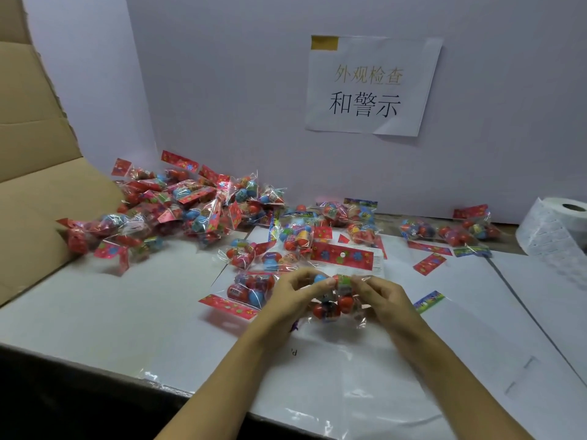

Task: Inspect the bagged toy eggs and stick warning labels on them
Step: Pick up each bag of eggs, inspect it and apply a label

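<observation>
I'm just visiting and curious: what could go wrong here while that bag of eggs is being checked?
The clear plastic bag of red and blue toy eggs, pinched by the left hand and right hand, could slip. Checked bags might get mixed into the big heap of bagged eggs. The white roll of labels sits far right, a long reach.

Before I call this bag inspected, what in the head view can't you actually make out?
- Clear bag of red and blue toy eggs, head view: left hand and right hand cover its sides; any label is hidden.
- White roll of labels: cut off by the right edge; print too small.
- Heap of red-headed egg bags: overlapping, glare, lower bags hidden.
</observation>
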Demonstrator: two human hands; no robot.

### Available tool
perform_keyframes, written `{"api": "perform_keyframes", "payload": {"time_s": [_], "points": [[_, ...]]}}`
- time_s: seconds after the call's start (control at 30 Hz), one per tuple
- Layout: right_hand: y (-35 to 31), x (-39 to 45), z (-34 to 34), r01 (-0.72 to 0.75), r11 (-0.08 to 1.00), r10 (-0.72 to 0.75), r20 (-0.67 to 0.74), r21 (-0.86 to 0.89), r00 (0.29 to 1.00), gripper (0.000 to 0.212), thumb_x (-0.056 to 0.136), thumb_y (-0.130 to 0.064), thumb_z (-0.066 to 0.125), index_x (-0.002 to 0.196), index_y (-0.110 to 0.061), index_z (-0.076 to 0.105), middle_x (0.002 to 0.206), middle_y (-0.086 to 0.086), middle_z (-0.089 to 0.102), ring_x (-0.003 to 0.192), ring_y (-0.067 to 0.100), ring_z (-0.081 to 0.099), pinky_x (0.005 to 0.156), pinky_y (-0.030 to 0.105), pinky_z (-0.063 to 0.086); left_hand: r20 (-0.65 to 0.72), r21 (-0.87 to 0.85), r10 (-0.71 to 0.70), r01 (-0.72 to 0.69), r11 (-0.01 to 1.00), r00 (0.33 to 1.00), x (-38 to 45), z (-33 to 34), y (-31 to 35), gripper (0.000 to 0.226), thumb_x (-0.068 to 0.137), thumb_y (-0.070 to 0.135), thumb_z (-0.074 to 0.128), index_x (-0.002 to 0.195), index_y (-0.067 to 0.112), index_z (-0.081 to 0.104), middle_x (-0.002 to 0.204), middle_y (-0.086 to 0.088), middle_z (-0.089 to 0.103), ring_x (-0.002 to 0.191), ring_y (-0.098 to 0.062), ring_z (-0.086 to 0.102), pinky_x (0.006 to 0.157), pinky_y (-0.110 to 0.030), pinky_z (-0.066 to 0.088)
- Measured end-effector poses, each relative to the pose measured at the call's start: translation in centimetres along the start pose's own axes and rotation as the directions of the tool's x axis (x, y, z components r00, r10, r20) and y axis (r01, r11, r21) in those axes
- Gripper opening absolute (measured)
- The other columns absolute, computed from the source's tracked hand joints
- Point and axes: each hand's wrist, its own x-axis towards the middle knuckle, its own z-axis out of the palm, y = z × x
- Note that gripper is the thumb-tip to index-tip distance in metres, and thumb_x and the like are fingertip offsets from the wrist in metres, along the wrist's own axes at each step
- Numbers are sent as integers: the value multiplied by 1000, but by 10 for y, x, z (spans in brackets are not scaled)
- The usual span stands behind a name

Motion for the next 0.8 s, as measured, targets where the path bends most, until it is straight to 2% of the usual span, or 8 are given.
{"api": "perform_keyframes", "payload": {"time_s": [0.07, 0.13, 0.23, 0.3, 0.4, 0.53, 0.7, 0.8], "points": [[-1, -1, -2, -5, 1000, 4, -9, -29, 1000, 58, 74, -65, 67, 98, -13, 77, 92, 13, 76, 85, 33, 73, 71, 42, 59, -4, -18, 19, -19, 1000, 1000, -2, 3, 0, 28, 82, 31, 82, 89, 5, 72, 88, -16, 71, 86, -31, 71, 83, -51, 59], [-3, -3, -2, -1, 1000, 1, -19, -31, 1000, 59, 72, -65, 68, 96, -12, 77, 88, 13, 76, 78, 29, 71, 61, 34, 57, 8, -11, 29, -29, 1000, 1000, -3, 4, -1, 23, 85, 28, 82, 87, 7, 73, 84, -11, 72, 80, -23, 72, 70, -35, 60], [-4, -6, -2, 0, 1000, -1, -24, -24, 1000, 46, 70, -61, 73, 92, -20, 79, 86, 6, 77, 74, 17, 72, 58, 23, 53, 16, 20, 34, -35, 999, 999, -6, 7, -2, 24, 89, 27, 79, 88, 4, 74, 77, -4, 73, 62, -9, 68, 52, -14, 49], [-4, -7, -1, -3, 1000, 3, 1, -19, 1000, 39, 70, -57, 77, 92, -25, 80, 89, 3, 78, 79, 13, 74, 64, 19, 54, 27, 31, 33, -34, 999, 999, -7, 9, -1, 25, 87, 32, 78, 89, 6, 77, 77, -2, 75, 55, -3, 65, 45, -9, 44], [-4, -6, -2, -18, 1000, 18, 5, -7, 1000, 39, 70, -53, 81, 94, -21, 80, 94, 5, 78, 89, 19, 75, 72, 24, 58, 26, -3, 26, -26, 1000, 999, -6, 8, -2, 27, 86, 29, 77, 92, 3, 78, 80, -6, 77, 60, -8, 70, 46, -11, 47], [-2, -5, -2, -52, 998, 52, -16, 37, 999, 43, 72, -53, 83, 91, -15, 78, 93, 13, 77, 86, 30, 75, 73, 38, 61, 2, -39, -23, 23, 999, 1000, -3, 7, -5, 13, 91, 14, 74, 89, 2, 77, 87, -18, 74, 83, -28, 73, 63, -27, 57], [-1, -2, 0, -45, 995, 45, -8, 84, 999, 33, 67, -38, 86, 86, -11, 80, 87, 11, 74, 83, 22, 72, 71, 35, 59, 29, -22, -29, 29, 999, 999, -2, 8, -5, 11, 90, 9, 74, 80, 8, 76, 81, -12, 72, 79, -23, 71, 72, -30, 58], [0, -2, 2, -64, 984, 71, -38, 163, 997, 33, 63, -32, 84, 81, -5, 77, 81, 15, 71, 79, 30, 70, 68, 40, 60, 30, -23, -30, 31, 999, 999, -1, 8, -6, 15, 90, 8, 73, 76, 11, 76, 80, -11, 71, 79, -22, 70, 71, -31, 59]]}}
